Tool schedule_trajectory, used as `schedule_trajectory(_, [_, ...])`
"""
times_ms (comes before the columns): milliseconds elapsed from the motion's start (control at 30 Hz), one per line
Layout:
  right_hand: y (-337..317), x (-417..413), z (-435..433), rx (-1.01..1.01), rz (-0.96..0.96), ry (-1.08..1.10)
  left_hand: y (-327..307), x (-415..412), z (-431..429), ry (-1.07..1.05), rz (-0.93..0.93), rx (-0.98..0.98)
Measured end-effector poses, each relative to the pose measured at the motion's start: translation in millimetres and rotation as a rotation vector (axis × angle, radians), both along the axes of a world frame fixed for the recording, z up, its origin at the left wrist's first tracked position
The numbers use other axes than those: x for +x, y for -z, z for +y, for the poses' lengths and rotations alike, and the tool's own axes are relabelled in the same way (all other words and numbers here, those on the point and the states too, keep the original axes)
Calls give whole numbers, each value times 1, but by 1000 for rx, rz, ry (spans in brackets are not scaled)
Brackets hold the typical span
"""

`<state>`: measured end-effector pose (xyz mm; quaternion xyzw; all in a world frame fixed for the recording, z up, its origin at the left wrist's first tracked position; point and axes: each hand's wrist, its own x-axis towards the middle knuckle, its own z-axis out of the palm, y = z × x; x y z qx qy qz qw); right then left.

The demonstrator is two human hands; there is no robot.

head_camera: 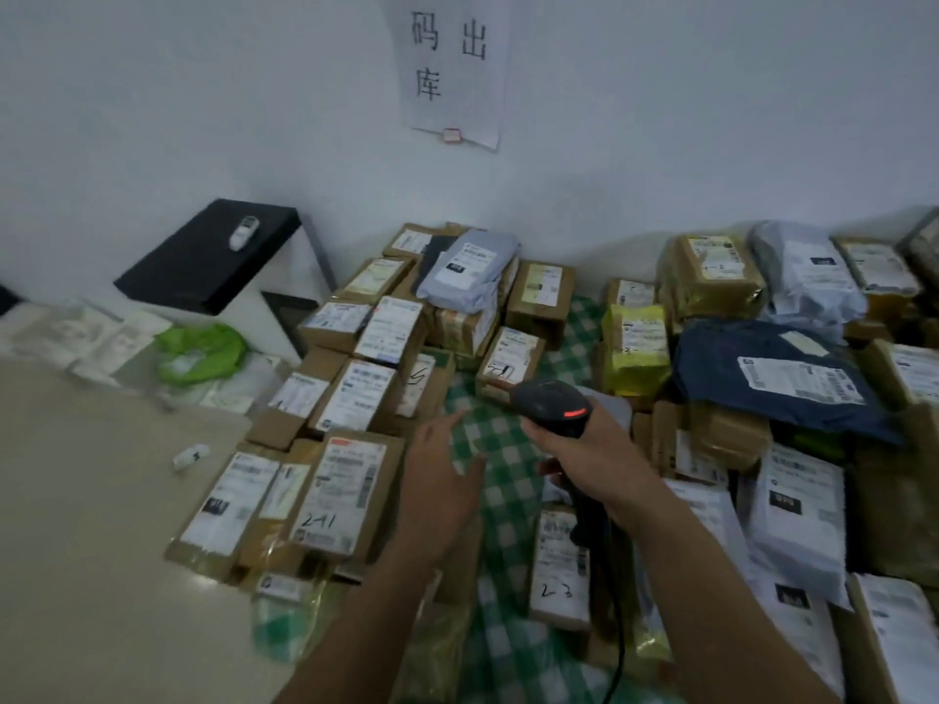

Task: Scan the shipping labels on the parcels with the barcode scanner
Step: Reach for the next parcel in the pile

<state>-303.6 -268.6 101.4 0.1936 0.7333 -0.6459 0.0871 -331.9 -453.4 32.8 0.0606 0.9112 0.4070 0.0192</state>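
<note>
Over green checked cloth (576, 337): my right hand (594, 449) clamped round handle of barcode scanner (551, 403). Hard black plastic, probably light, cable (622, 645) trailing below. My left hand (442, 480) also above cloth, fingers spread, holding nothing. Left of cloth: stiff taped cardboard boxes (277, 431), flat paper labels (350, 480) up; likely light, take by edges. Right of cloth: soft, slippery poly mailers (711, 358); labels may wrinkle, so flatten first.

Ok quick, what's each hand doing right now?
Left hand: open, fingers relaxed, holding nothing.
Right hand: closed around the barcode scanner, gripping its handle.
</note>
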Motion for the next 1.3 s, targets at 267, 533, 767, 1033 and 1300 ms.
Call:
schedule_trajectory(267, [-1, 30, -79, 53, -8, -181, -30, 41, -90, -281, 25, -290])
schedule_trajectory(533, [6, 67, -121, 72, -5, -175, -5, 48, -149, -383, -321, 12])
schedule_trajectory(767, [31, 73, -160, -76, -48, -115, 1, 67, -165, -420, -384, 403])
schedule_trajectory(1033, [17, 77, -190, -62, 90, -101, -15, 100, -170, -334, -264, 575])
schedule_trajectory(1300, [-19, 118, -164, 53, 236, -31, -31, 125, -167, -166, -353, 762])
